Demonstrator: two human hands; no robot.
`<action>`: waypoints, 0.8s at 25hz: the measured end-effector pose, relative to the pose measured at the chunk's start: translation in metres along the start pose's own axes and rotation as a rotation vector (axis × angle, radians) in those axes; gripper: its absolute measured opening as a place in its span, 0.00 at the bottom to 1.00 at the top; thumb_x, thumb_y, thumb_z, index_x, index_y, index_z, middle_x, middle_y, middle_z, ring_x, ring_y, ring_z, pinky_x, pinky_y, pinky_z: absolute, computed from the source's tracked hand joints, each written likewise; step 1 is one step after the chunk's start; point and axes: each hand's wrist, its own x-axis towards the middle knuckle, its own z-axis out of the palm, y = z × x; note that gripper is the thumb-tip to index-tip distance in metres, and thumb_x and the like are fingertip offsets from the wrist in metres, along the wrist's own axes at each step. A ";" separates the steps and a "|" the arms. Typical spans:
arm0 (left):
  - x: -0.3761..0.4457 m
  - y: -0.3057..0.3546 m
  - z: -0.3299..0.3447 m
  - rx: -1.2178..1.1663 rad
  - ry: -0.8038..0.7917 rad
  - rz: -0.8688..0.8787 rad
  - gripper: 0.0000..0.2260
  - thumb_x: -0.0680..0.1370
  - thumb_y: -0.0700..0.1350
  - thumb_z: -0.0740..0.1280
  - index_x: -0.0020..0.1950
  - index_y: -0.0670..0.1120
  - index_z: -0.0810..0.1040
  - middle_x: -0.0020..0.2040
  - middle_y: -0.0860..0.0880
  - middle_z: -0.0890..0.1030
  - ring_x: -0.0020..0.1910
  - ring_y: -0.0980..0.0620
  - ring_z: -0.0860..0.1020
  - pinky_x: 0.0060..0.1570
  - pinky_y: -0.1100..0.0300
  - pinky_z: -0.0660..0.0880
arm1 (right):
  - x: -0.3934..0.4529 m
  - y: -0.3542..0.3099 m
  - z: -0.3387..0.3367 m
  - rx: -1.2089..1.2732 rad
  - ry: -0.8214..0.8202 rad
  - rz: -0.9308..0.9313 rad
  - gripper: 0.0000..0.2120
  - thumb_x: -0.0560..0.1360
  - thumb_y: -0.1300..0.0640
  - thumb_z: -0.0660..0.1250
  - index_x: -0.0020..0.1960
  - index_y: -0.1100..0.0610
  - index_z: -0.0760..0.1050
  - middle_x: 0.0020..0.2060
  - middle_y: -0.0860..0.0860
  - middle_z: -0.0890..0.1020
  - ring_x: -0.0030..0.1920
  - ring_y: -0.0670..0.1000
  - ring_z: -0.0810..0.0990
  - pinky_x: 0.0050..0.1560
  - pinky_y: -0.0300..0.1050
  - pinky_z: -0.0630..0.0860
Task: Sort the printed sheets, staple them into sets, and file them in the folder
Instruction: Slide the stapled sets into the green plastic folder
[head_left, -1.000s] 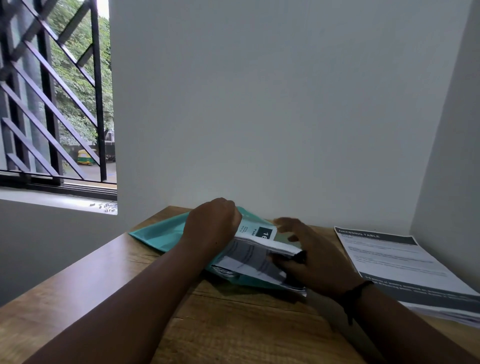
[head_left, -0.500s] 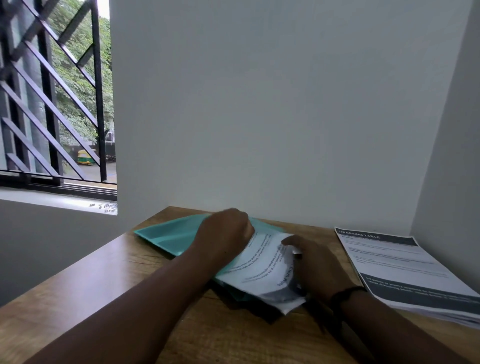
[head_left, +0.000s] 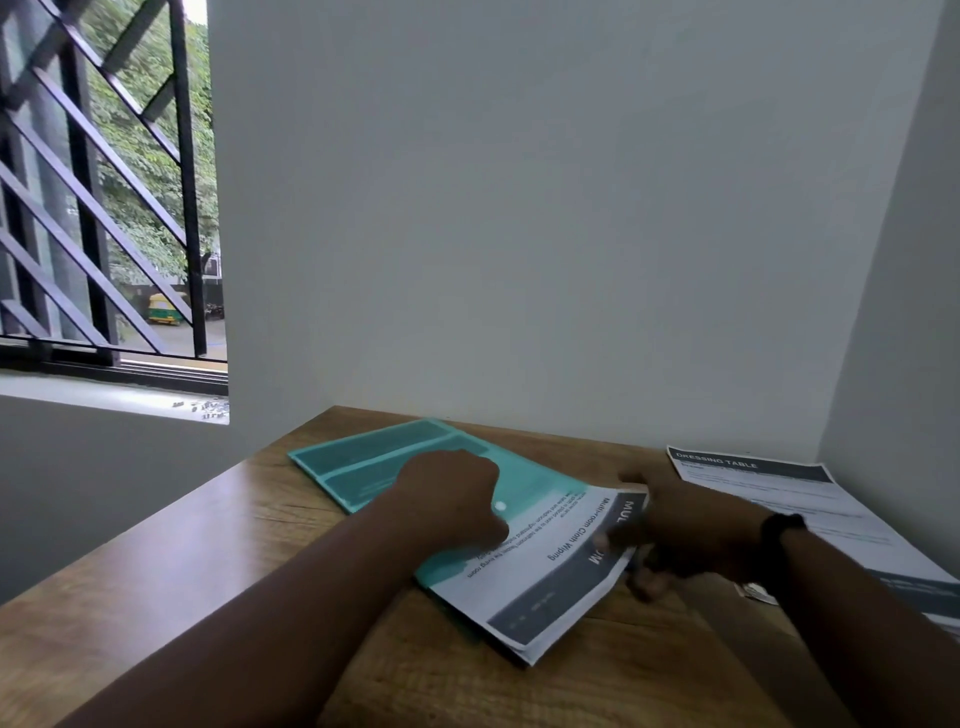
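Note:
A teal plastic folder (head_left: 374, 462) with a white snap button lies flat on the wooden table (head_left: 208, 545). A printed set (head_left: 561, 587) with dark header bands sits partly inside the folder, its near end sticking out toward me. My left hand (head_left: 452, 488) rests on the folder with curled fingers at the edge of its front cover, over the sheets. My right hand (head_left: 691, 530) pinches the right edge of the printed set, thumb on top and fingers beneath. It wears a black wristband.
Another stack of printed sheets (head_left: 779, 499), headed "DRESSING TABLE", lies at the right against the side wall. White walls close the table at the back and right. A barred window (head_left: 104, 208) is at the left.
The folder's cover, held up earlier, now lies flat over the sheets. The printed set has flattened and slid further into the folder. My right hand has moved right to its edge.

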 end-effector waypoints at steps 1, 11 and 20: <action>-0.001 -0.002 -0.003 0.012 -0.050 -0.022 0.22 0.72 0.59 0.67 0.62 0.49 0.76 0.57 0.49 0.79 0.54 0.48 0.78 0.54 0.56 0.75 | -0.004 0.001 -0.007 -0.121 -0.108 -0.020 0.35 0.67 0.66 0.76 0.67 0.50 0.65 0.48 0.65 0.82 0.30 0.53 0.80 0.27 0.43 0.77; 0.000 -0.002 -0.010 0.061 0.079 -0.036 0.07 0.78 0.46 0.60 0.41 0.47 0.69 0.42 0.47 0.75 0.40 0.49 0.72 0.41 0.57 0.70 | 0.009 0.004 0.017 -0.231 -0.028 -0.315 0.09 0.69 0.63 0.75 0.48 0.54 0.85 0.34 0.47 0.85 0.23 0.47 0.76 0.24 0.35 0.71; -0.002 0.006 -0.007 0.077 0.144 0.021 0.15 0.79 0.43 0.59 0.33 0.46 0.60 0.32 0.50 0.65 0.30 0.53 0.64 0.34 0.59 0.62 | 0.030 0.011 0.057 -0.675 0.454 -0.446 0.09 0.72 0.42 0.68 0.50 0.40 0.81 0.42 0.41 0.81 0.39 0.40 0.75 0.37 0.37 0.68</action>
